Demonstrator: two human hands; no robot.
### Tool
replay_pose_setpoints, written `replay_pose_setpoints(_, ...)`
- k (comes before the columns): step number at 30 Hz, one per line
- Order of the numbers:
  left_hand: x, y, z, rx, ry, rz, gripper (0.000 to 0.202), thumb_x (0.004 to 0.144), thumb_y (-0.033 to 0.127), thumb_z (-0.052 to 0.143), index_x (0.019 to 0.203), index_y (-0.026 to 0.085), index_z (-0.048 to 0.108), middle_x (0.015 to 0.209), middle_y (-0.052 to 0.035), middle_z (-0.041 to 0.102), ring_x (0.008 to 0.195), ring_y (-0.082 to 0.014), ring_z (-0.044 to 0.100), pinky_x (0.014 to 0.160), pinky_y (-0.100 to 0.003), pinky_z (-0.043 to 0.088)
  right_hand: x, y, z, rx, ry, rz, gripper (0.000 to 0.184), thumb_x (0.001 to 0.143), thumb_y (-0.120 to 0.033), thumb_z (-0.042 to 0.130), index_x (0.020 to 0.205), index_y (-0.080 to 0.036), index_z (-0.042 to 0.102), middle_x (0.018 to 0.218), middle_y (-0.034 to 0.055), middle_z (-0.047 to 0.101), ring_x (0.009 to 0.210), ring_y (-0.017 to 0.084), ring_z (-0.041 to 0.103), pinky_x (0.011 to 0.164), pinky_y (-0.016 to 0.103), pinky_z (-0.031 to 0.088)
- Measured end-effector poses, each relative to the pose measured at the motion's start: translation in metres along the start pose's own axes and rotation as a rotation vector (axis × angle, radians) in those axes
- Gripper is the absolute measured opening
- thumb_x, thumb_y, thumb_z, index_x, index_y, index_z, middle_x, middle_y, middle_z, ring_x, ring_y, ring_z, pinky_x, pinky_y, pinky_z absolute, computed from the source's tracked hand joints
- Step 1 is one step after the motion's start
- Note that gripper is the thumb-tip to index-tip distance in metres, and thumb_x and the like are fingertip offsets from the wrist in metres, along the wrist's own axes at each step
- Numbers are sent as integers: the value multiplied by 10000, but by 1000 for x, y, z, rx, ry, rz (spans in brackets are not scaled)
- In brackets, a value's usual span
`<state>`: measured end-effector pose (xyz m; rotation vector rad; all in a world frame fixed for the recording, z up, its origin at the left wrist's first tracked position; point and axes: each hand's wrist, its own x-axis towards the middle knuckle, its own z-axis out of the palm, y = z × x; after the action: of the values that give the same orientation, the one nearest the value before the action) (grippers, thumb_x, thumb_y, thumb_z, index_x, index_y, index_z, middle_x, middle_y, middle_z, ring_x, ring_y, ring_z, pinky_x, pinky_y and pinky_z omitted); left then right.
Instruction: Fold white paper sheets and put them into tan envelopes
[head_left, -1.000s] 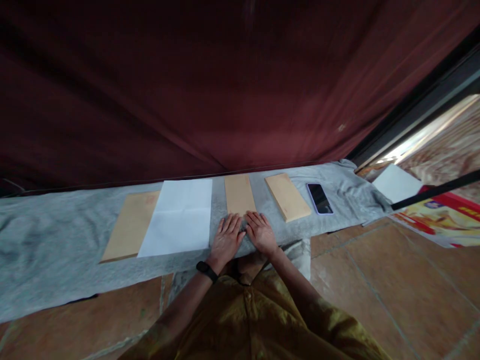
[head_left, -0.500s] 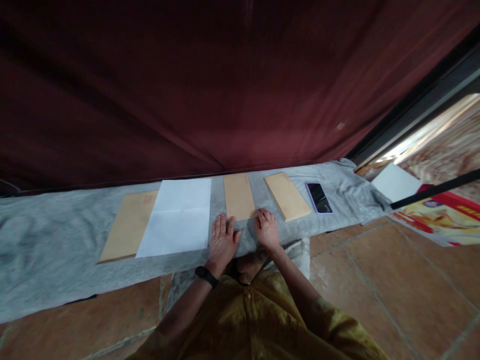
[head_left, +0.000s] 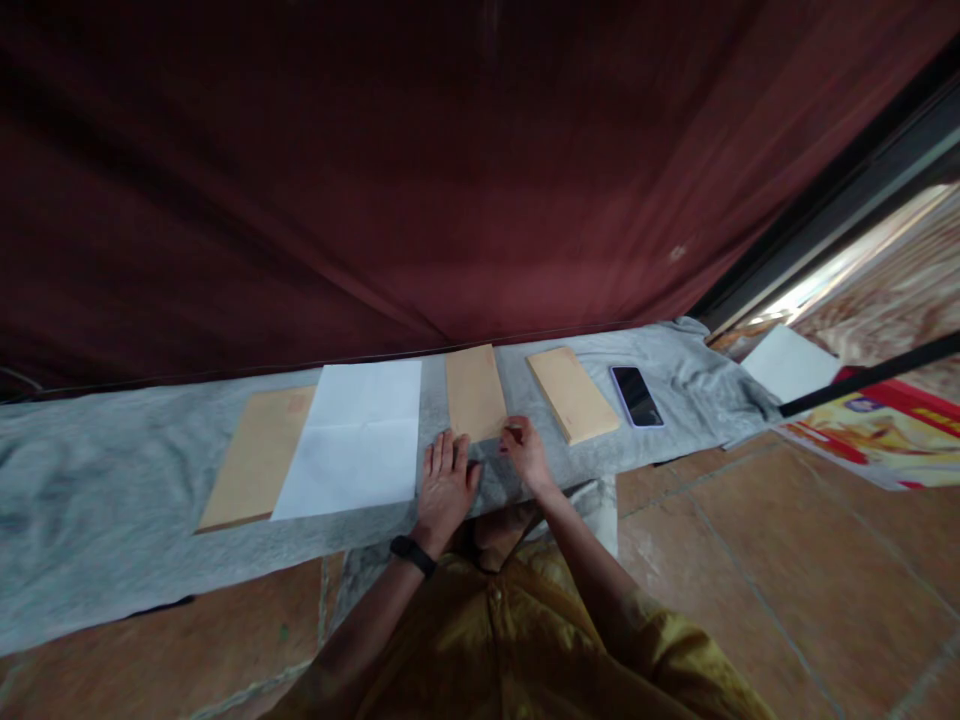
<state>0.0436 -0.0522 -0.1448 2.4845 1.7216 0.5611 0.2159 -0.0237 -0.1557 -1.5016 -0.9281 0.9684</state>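
Observation:
My left hand lies flat, fingers apart, on the grey cloth just below the near left corner of a narrow brown envelope. My right hand has its fingers curled in a pinch at that envelope's near right corner. A white creased sheet of paper lies to the left, partly covering a larger brown envelope. A stack of brown envelopes lies to the right.
A dark phone rests on the cloth right of the stack. A dark red curtain hangs behind. A white sheet and a colourful printed paper lie far right on the tiled floor.
Both hands slid apart along the envelope's near edge. My left hand settled flat on the cloth; my right hand's fingers curled onto the envelope's near right corner.

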Motion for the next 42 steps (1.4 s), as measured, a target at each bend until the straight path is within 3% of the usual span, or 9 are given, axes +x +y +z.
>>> replay_pose_setpoints(5,0,-3,0,-88,6,1,548,969,365,494,1446,96,510,1570,-221,411,1494,-356,326,1208,-548,292,4,1,10,167,42,127,363,776,-484,624,1022,-228,546,717,-25,640,577,173,648,521,311,574)
replay_pose_setpoints(9,2,-10,-1,-347,17,-52,509,995,368,439,1450,150,509,1533,-156,491,1463,-296,396,1218,-510,306,4,-5,6,248,43,172,296,735,-444,660,918,-232,562,700,-25,648,568,162,641,526,297,565)
replay_pose_setpoints(13,8,-15,-2,-730,39,-288,492,1007,408,414,1431,187,529,1485,-116,554,1394,-237,495,1205,-442,353,-1,-13,-5,305,37,176,244,705,-395,653,882,-243,580,701,-19,658,580,173,642,551,312,568)
replay_pose_setpoints(17,20,-6,-8,-1047,34,-549,502,930,479,573,1345,200,606,1408,-118,622,1311,-255,576,1134,-430,436,-5,-20,-17,330,22,165,223,681,-377,651,854,-249,595,701,-13,661,596,189,645,573,331,567)
replay_pose_setpoints(21,37,14,-15,-1291,-58,-651,489,786,504,714,1162,191,705,1144,-101,750,978,-235,706,824,-343,567,-3,-25,-31,299,21,132,237,694,-392,633,880,-250,599,667,-27,637,570,182,625,557,323,549)
replay_pose_setpoints(25,58,40,-24,-1309,-125,-584,332,694,418,741,928,182,744,852,-28,754,696,-153,630,607,-242,464,4,-27,-57,262,58,71,285,704,-406,631,935,-241,603,655,-48,607,538,149,587,532,282,519)
replay_pose_setpoints(30,90,79,-22,-1342,-198,-443,190,712,323,675,813,167,717,758,-13,719,694,-142,610,615,-226,434,21,-32,-104,188,140,-32,316,724,-436,628,948,-212,636,586,-65,556,510,120,523,518,244,467)
replay_pose_setpoints(36,123,126,11,-1356,-275,-418,224,673,240,683,877,153,715,732,-17,712,650,-139,612,596,-230,443,46,-30,-157,19,292,-71,344,738,-447,576,954,-192,655,600,-55,565,537,128,506,536,247,437)
replay_pose_setpoints(42,132,151,40,-1275,-302,-443,203,652,175,707,853,154,695,654,-1,671,579,-124,596,564,-228,434,57,-20,-192,-75,358,-48,393,740,-467,559,952,-159,679,587,-47,564,525,138,500,548,264,430)
